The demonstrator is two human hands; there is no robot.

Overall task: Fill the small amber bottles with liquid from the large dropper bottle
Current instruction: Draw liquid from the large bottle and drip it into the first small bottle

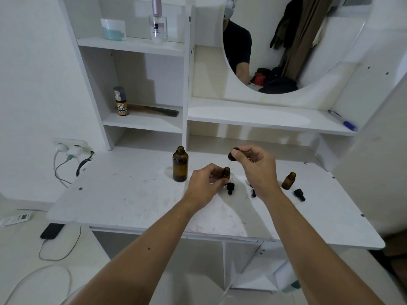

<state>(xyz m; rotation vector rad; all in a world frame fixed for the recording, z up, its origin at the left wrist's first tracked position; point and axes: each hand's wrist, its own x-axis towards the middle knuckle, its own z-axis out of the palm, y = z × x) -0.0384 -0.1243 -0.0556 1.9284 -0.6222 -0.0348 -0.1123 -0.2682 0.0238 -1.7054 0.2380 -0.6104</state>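
Dispensing stage. Right hand (253, 164) pinches the dropper (233, 155) by its bulb, pipette pointing down, directly above the open neck of a small bottle (226, 173) gripped upright by the left hand (203, 183) on the desk (132, 194). Large bottle (180, 165) stands uncapped just left; second small bottle (288, 180) waits right.

Even, soft indoor light, faint shadows, wide-angle bending at edges.

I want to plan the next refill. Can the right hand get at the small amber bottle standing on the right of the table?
Probably yes: the small amber bottle stands uncovered just beside the right hand, but that hand grips the dropper and must release it first.
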